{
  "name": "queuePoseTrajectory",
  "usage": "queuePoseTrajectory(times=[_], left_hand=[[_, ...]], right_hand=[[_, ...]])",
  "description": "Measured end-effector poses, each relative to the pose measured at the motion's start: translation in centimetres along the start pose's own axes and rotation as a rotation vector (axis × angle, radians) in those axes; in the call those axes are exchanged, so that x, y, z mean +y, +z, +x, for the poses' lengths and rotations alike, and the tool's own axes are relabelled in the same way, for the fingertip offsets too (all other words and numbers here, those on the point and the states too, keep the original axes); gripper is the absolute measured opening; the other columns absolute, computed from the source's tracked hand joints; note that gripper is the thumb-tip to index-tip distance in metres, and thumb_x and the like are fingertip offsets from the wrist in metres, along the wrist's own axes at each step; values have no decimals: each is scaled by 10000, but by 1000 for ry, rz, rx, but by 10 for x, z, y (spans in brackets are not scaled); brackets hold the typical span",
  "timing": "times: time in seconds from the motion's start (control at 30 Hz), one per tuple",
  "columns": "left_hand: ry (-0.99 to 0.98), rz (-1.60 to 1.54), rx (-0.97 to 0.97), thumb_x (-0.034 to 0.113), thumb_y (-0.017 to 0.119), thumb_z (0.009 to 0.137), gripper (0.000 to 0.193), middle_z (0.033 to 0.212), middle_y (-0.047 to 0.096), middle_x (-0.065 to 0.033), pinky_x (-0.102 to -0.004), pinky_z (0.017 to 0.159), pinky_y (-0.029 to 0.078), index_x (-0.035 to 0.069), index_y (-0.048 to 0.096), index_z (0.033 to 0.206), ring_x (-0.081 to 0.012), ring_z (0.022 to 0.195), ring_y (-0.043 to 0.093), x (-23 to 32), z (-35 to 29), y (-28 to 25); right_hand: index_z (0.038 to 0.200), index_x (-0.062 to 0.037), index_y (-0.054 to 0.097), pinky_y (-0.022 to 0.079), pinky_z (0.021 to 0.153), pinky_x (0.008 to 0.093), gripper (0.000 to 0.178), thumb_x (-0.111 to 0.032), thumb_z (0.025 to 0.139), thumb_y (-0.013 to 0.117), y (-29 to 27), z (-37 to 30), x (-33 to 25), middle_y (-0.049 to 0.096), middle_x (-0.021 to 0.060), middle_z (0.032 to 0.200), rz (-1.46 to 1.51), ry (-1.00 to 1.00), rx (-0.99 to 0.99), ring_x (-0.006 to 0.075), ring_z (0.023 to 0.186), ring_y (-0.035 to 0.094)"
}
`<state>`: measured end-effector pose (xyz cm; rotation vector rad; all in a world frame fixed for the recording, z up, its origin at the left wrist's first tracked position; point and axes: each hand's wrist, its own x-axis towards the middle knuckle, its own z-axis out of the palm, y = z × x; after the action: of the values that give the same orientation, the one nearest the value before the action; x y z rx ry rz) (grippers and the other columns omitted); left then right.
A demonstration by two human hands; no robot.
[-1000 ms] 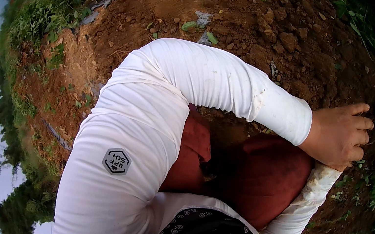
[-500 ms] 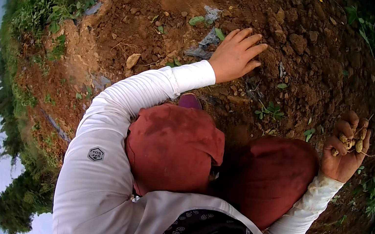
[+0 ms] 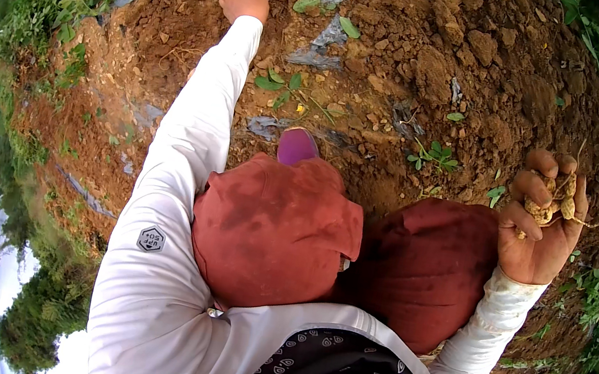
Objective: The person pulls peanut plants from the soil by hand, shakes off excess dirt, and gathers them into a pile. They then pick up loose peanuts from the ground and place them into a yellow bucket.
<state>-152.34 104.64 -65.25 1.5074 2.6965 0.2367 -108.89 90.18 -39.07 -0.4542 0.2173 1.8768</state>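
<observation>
My right hand [image 3: 541, 247], raised at the right beside my knee, has its fingers curled round several unshelled peanuts [image 3: 568, 207] with thin roots sticking out. Far ahead on the left, my left hand [image 3: 244, 3] reaches down to the loose brown soil [image 3: 193, 19]. Its fingers are bent inward against the ground, and the fingertips are hidden. Anything they may hold cannot be made out.
Torn grey plastic film [image 3: 331, 34] lies partly buried ahead. Small green plants [image 3: 435, 157] and clods [image 3: 481, 48] dot the ground. My red-trousered knees [image 3: 271, 238] and a purple shoe tip [image 3: 297, 146] are close by. Taller weeds [image 3: 44, 9] line the left.
My left hand has moved forward and left across the soil, its spread fingers now bent. My right hand has shifted slightly left and up, still holding the peanuts.
</observation>
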Motion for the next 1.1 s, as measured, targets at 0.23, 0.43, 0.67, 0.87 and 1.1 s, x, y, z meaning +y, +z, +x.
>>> queuePoseTrajectory(times=[0.23,0.43,0.67,0.87,1.1], left_hand=[[-75,-291,-206,191,684,796,255,975,645,-127,-365,788,489,31,600,975,-257,902,620,4,19,0],[324,-1142,-526,30,590,858,193,942,626,-63,-248,760,485,-16,569,1044,-135,854,597,117,-65,-84],[645,-1260,-1124,51,587,859,193,978,625,-41,-247,783,483,17,598,1048,-115,914,580,217,-170,-211],[878,-1224,-848,49,596,835,172,1026,628,-77,-326,834,481,30,649,998,-205,981,592,211,-188,-204],[968,-1365,-711,157,487,940,250,1165,588,-69,-301,929,414,36,569,1144,-175,1106,530,214,-153,-178]], right_hand=[[1084,-30,480,398,457,218,294,-283,961,394,-9,9,0,416,104,1020,-23,64,46,169,795,469],[1055,-14,523,434,461,200,275,-245,926,449,-10,20,13,499,105,980,-181,155,165,154,786,504],[1032,-32,547,465,441,217,275,-270,909,487,-1,28,20,587,97,906,-321,108,279,165,715,579],[1010,-60,518,384,387,186,199,-224,897,509,-6,19,17,573,70,868,-191,173,252,175,722,565],[1046,-39,505,385,393,180,280,-294,941,452,-4,15,17,482,79,924,-43,142,86,163,703,493]])
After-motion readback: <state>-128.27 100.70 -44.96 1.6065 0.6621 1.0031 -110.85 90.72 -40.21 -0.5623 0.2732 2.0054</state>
